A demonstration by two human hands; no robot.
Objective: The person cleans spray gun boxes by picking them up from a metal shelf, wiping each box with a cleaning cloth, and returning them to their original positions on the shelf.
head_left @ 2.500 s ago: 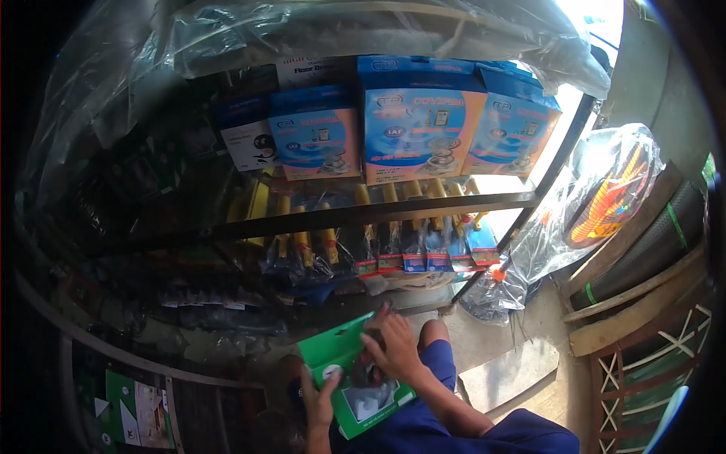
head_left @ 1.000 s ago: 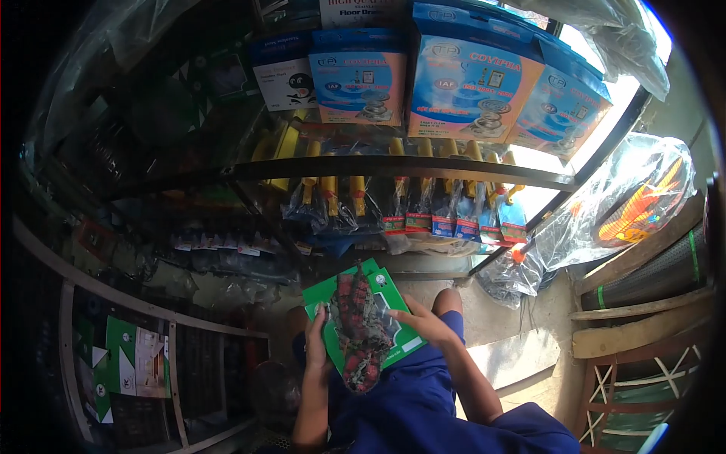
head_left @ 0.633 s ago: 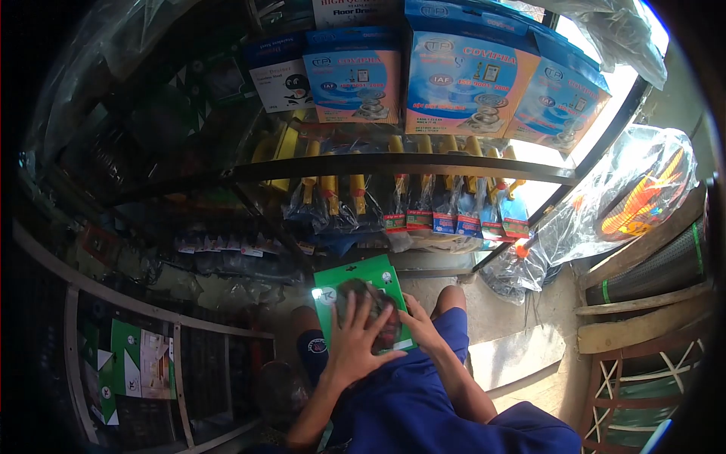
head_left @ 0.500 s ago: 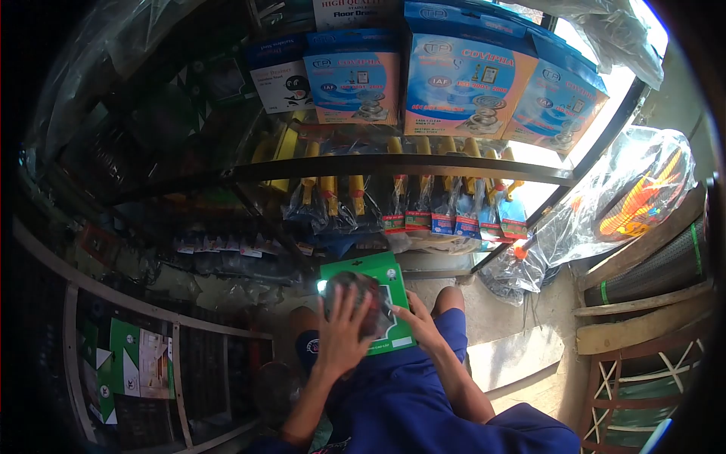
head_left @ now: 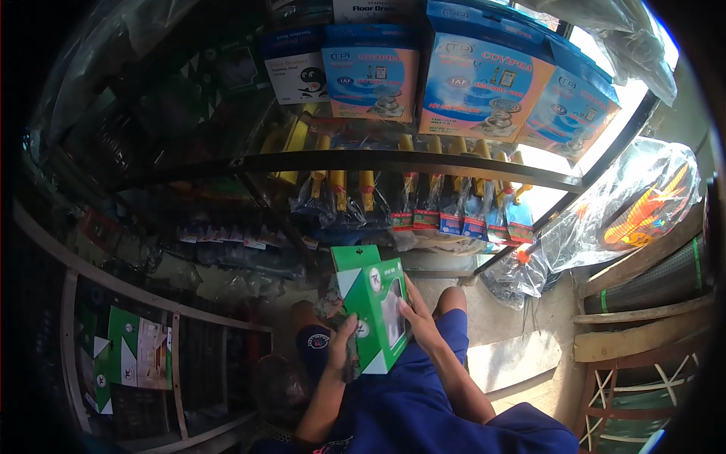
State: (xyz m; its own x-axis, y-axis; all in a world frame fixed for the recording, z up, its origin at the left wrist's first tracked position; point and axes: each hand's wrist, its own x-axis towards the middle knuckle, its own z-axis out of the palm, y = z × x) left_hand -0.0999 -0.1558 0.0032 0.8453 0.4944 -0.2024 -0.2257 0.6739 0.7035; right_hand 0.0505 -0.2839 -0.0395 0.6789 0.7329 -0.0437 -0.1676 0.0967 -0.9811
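A green and white cardboard box (head_left: 372, 321) with a clear window and a hang tab is held tilted above my lap, its side turned to me. My left hand (head_left: 344, 340) grips its left side, thumb up along the edge, fingers hidden. Dark, patterned, crumpled material, like a rag (head_left: 330, 301), shows between that hand and the box. My right hand (head_left: 420, 321) is closed on the box's right edge, with the thumb beside the window.
A metal shelf (head_left: 423, 163) ahead carries blue floor drain boxes (head_left: 484, 76) and yellow-handled tools (head_left: 367, 189) in plastic. A lower rack (head_left: 178, 363) on the left holds another green box (head_left: 140, 348). Bagged goods (head_left: 635, 204) and wooden frames (head_left: 643, 325) stand at right.
The box has turned from lying flat with its front up to showing its side. My left hand has gone from the box's face, over the dark material, to its left side.
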